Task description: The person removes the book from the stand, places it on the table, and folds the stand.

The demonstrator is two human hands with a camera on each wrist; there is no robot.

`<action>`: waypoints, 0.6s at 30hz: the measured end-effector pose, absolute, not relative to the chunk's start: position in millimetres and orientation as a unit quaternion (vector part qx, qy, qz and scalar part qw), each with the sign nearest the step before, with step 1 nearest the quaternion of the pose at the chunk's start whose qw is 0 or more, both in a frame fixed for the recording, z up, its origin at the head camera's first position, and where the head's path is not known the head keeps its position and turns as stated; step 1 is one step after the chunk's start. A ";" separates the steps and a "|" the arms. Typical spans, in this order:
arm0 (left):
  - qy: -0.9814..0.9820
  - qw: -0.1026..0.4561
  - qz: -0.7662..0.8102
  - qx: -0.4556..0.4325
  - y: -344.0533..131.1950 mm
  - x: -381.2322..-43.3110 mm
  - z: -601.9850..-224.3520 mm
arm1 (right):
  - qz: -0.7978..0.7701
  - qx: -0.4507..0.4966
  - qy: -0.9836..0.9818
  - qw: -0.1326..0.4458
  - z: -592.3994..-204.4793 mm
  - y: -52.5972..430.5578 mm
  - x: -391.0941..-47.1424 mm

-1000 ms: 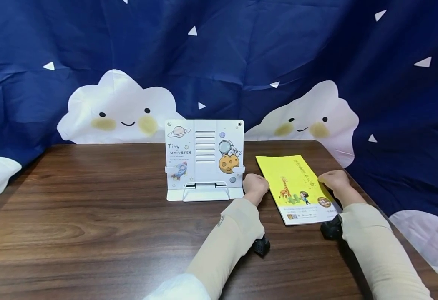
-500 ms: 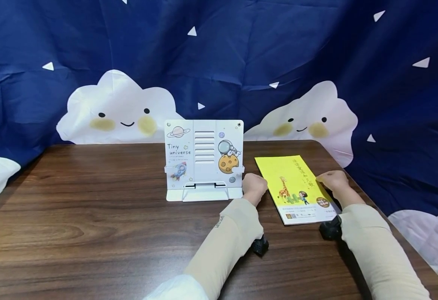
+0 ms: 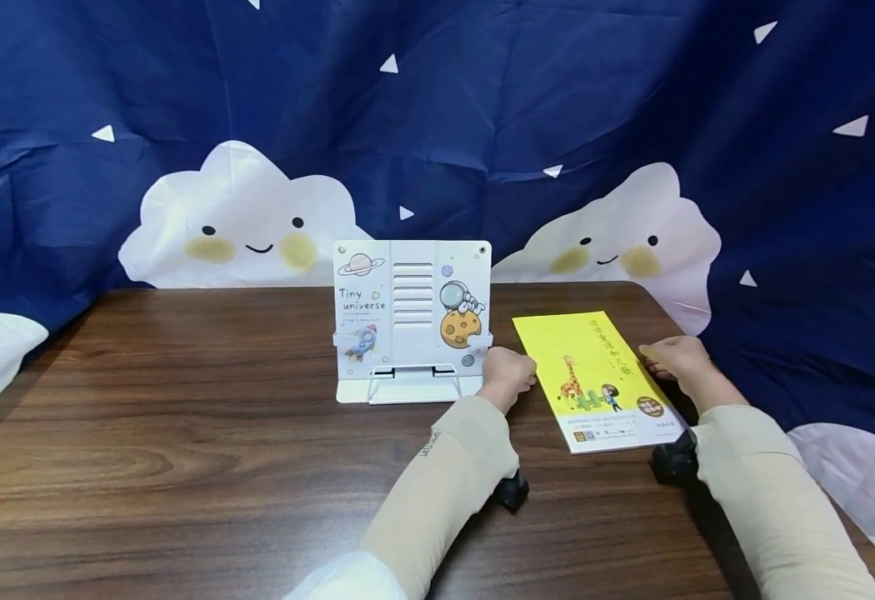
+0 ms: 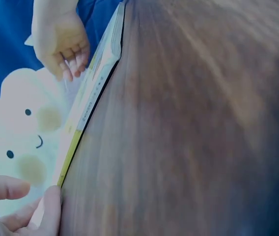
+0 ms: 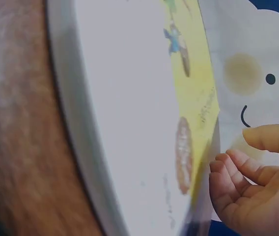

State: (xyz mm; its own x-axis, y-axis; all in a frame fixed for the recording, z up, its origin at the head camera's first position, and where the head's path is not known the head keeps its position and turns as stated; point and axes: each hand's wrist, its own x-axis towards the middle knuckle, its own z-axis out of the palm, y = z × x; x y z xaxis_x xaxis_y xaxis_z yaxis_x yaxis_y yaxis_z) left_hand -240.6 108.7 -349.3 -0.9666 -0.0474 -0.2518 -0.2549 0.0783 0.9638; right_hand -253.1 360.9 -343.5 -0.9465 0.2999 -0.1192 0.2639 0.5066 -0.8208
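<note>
A thin yellow book point(image 3: 546, 342) with a giraffe and a child on its cover lies flat on the table. My left hand point(image 3: 507, 375) is at its left edge. In the left wrist view, fingers of that left hand point(image 4: 21, 211) meet the book's spine point(image 4: 75, 140), and the thumb stands apart from them. Beside the book's right edge is my right hand point(image 3: 683, 364). The right wrist view shows the right hand point(image 5: 262, 182) with loosely bent fingers and a raised thumb, nothing between them, next to the book's cover point(image 5: 125, 98).
A white metal book stand point(image 3: 412, 350) printed "Tiny universe" stands upright just left of my left hand. Both are on a dark brown wooden table point(image 3: 182, 467). Behind hangs a blue cloth point(image 3: 437, 117) with white clouds.
My right hand has shifted slightly right, away from the book's edge, its fingers loosening. The left hand stays at the left edge, turned a little; the book lies where it was.
</note>
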 end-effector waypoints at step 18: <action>0.715 0.112 0.687 -0.059 97.2 -238.8 -319.8 | 0.449 -0.131 -0.883 -0.044 -305.5 346.9 -241.6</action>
